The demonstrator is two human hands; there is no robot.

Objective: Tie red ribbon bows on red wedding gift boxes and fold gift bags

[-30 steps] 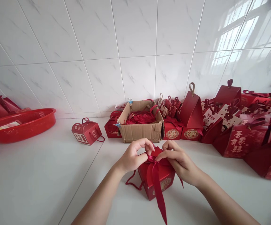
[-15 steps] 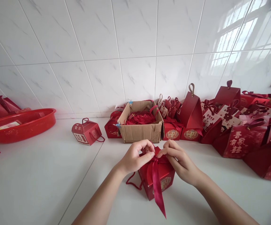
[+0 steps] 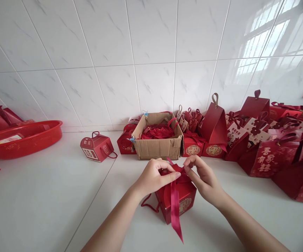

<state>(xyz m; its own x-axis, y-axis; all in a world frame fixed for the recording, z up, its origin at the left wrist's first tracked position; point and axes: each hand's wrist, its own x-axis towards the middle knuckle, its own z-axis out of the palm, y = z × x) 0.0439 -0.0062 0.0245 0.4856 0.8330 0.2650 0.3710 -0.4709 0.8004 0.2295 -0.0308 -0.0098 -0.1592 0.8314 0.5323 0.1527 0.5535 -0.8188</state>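
Note:
A red gift box (image 3: 164, 203) with a gold round emblem stands on the white counter in front of me. Dark red satin ribbon (image 3: 175, 210) is gathered on its lid, and one long tail hangs down the front past the counter-side edge. My left hand (image 3: 158, 176) pinches the ribbon between thumb and fingers at the top of the box. On the other side, my right hand (image 3: 202, 178) has thumb and forefinger closed on the ribbon near the knot. The knot is partly hidden by the fingers. A red cord handle (image 3: 150, 204) loops out at the box's left side.
Behind the box stands a cardboard box (image 3: 158, 148) full of red ribbons. A small red gift box (image 3: 96, 147) sits to its left, a red plastic basket (image 3: 36, 143) farther left. Many red gift boxes (image 3: 267, 157) crowd the right side along the tiled wall (image 3: 154, 35).
My right hand has shifted slightly right with its thumb now showing at the ribbon. The left thumb has moved right across the knot. A ribbon end now shows above the lid.

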